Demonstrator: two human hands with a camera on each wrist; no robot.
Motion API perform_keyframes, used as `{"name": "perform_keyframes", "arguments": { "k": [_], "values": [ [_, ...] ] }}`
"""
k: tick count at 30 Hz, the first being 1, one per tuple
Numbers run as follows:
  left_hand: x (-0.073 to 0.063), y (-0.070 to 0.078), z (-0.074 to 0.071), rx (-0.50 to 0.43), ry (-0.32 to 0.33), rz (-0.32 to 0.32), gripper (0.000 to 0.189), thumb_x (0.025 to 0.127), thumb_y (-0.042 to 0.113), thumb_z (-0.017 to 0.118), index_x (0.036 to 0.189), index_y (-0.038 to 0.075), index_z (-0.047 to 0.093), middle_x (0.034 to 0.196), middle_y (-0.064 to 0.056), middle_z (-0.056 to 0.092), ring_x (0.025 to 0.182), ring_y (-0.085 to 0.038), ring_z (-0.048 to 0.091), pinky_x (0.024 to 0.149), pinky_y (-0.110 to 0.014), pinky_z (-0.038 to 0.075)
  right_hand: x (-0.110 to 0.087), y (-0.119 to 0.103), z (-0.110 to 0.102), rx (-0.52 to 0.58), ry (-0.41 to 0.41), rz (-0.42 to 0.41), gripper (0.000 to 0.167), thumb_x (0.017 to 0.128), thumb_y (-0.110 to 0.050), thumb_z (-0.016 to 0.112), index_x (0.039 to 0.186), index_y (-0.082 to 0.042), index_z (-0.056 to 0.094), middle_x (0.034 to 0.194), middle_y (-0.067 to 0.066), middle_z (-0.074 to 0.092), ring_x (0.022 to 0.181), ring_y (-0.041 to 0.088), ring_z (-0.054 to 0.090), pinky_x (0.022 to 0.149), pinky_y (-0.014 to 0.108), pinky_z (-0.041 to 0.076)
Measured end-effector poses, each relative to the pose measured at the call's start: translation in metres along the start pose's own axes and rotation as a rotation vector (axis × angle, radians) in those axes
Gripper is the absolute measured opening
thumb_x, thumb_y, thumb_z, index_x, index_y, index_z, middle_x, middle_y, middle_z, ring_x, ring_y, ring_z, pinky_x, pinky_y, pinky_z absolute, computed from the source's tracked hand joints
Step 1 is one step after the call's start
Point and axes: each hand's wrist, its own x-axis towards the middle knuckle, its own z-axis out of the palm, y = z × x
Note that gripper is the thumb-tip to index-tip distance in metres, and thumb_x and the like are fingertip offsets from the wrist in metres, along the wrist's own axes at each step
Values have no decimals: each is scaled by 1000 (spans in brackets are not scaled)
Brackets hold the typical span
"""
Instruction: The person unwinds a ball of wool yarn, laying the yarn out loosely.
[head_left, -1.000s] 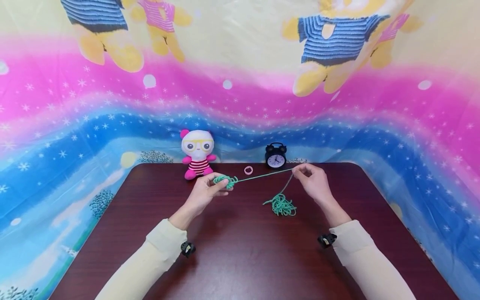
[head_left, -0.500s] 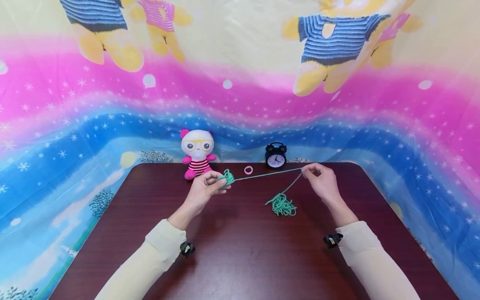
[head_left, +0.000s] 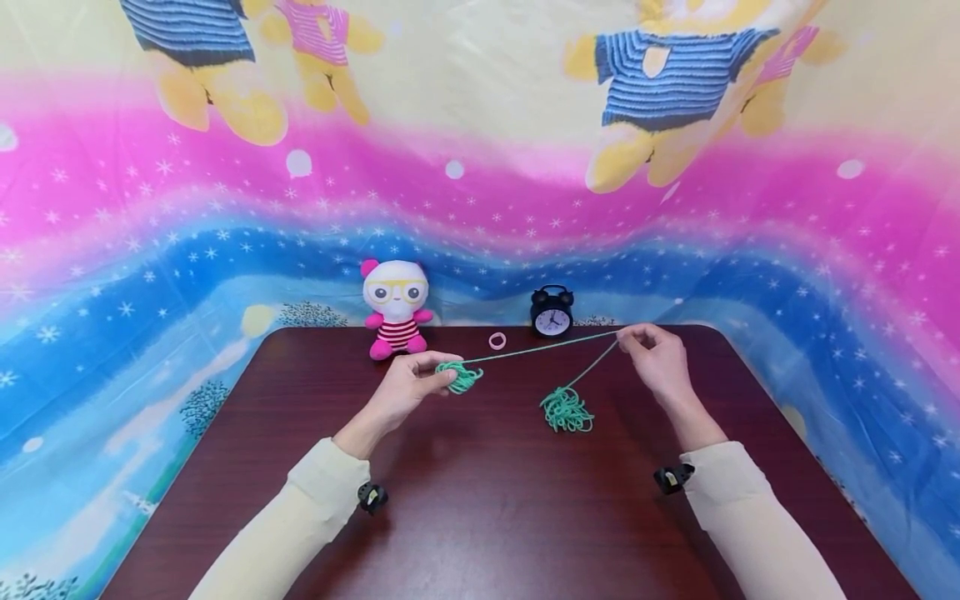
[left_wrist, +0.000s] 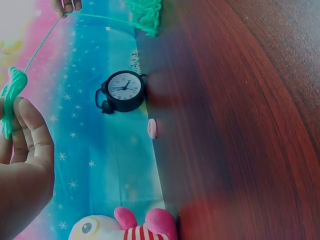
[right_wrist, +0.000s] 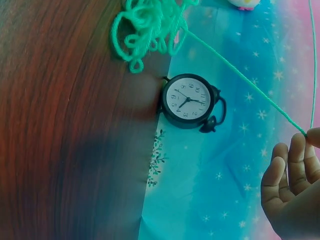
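Note:
My left hand (head_left: 405, 387) pinches a small wound bundle of green yarn (head_left: 463, 379) between thumb and fingers, above the table. From that bundle a strand (head_left: 540, 347) runs taut to the right. There my right hand (head_left: 658, 358) pinches it at the fingertips. The strand then slopes down from the right hand to a loose, looped heap of green yarn (head_left: 567, 410) on the table. In the left wrist view the bundle (left_wrist: 15, 85) stands up from the left hand (left_wrist: 27, 155). The right wrist view has the right hand (right_wrist: 297, 185) with the yarn bending at its fingertips.
Along the back of the dark wooden table (head_left: 480, 517) sit a pink and white plush panda (head_left: 396, 308), a small pink ring (head_left: 497, 341) and a black alarm clock (head_left: 552, 312). A printed cloth (head_left: 480, 208) hangs behind the table.
My right hand has moved to the right, lengthening the strand between the hands. The bundle has turned in my left hand. The heap's loose tail has drawn in.

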Motion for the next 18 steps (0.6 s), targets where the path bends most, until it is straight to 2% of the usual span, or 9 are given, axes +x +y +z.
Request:
{"name": "perform_keyframes", "arguments": {
  "k": [6,11,15,18],
  "values": [
    [0,-2,-2,14,10,-11,36,95,15,68,124,-5,64,86,9,73,75,-7,68,75,-30,61,0,2,-7,12,24,34,33,98,-42,61,108,-12,72,86,-8,68,81,7,60,69,22,48],
    [-1,1,-1,-37,7,-37,32,96,16,67,118,-7,62,88,6,71,76,-9,67,73,-28,61,0,4,-10,9,33,51,32,99,-41,60,108,-13,71,89,-2,70,79,3,59,70,22,48],
    [-1,2,-2,-70,-1,-50,25,95,14,68,112,-3,62,89,4,72,80,-10,70,76,-32,62,0,6,-12,12,42,58,31,99,-38,59,109,-12,71,94,5,71,79,0,59,72,22,48],
    [-1,1,-3,-79,0,-41,17,95,12,68,108,3,62,89,6,73,80,-9,71,77,-34,62,1,9,-14,10,60,66,29,99,-36,60,108,-11,71,91,1,71,78,-2,59,72,21,48]
  ]
}}
